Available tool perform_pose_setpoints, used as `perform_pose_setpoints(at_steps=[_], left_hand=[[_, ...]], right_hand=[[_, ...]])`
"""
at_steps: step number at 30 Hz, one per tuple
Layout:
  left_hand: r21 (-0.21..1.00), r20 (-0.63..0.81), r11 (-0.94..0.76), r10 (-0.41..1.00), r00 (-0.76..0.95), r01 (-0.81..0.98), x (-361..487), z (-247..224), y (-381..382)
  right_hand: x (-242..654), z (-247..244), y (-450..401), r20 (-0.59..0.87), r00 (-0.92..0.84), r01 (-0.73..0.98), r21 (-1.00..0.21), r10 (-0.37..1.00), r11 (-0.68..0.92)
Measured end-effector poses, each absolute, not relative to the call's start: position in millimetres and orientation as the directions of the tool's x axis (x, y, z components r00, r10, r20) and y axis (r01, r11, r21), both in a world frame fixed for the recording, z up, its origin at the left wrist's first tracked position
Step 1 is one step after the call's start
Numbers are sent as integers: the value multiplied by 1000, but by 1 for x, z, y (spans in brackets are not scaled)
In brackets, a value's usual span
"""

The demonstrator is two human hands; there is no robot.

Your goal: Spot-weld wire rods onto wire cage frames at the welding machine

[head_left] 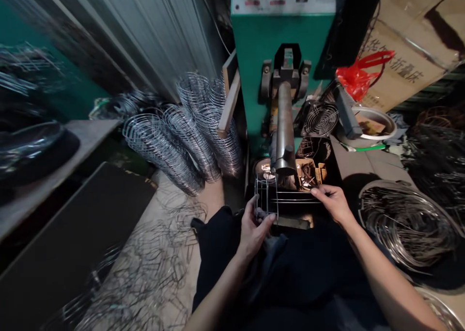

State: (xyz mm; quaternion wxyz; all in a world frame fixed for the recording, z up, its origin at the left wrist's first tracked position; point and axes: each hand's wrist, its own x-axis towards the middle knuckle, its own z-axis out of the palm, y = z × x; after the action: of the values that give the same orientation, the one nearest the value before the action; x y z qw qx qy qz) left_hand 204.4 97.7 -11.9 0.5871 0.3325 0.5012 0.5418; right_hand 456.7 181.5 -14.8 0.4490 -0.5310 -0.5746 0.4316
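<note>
My left hand (254, 227) grips a small wire cage frame (266, 195) made of rings and straight wires, held upright just below the tip of the machine's horizontal steel arm (285, 127). My right hand (332, 201) pinches long thin wires (298, 199) that run sideways from the frame across a dark tray edge. Both hands sit over my lap in dark trousers, in front of the green welding machine (286, 36).
Stacks of finished wire guards (185, 132) lean at the left. Loose bent wires (152, 268) litter the floor. A basin of wire rings (407, 224) stands at the right, a bowl (374, 125) and red bag (359, 74) behind it. A box of small parts (308, 171) lies under the arm.
</note>
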Motion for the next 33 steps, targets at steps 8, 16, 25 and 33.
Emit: perform_pose_setpoints(at_steps=[8, 16, 25, 33], left_hand=[[928, -230, 192, 969, -87, -320, 208, -12, 100], [924, -230, 190, 969, -88, -331, 212, -15, 103], [927, -199, 159, 976, -87, -340, 212, -17, 110], [920, -211, 171, 974, -77, -353, 210, -15, 117]], right_hand=[[458, -12, 189, 32, -27, 282, -959, 999, 38], [463, -12, 196, 38, -25, 306, -951, 999, 44], [462, -12, 203, 34, -22, 307, -951, 999, 39], [465, -21, 210, 33, -25, 303, -952, 999, 39]])
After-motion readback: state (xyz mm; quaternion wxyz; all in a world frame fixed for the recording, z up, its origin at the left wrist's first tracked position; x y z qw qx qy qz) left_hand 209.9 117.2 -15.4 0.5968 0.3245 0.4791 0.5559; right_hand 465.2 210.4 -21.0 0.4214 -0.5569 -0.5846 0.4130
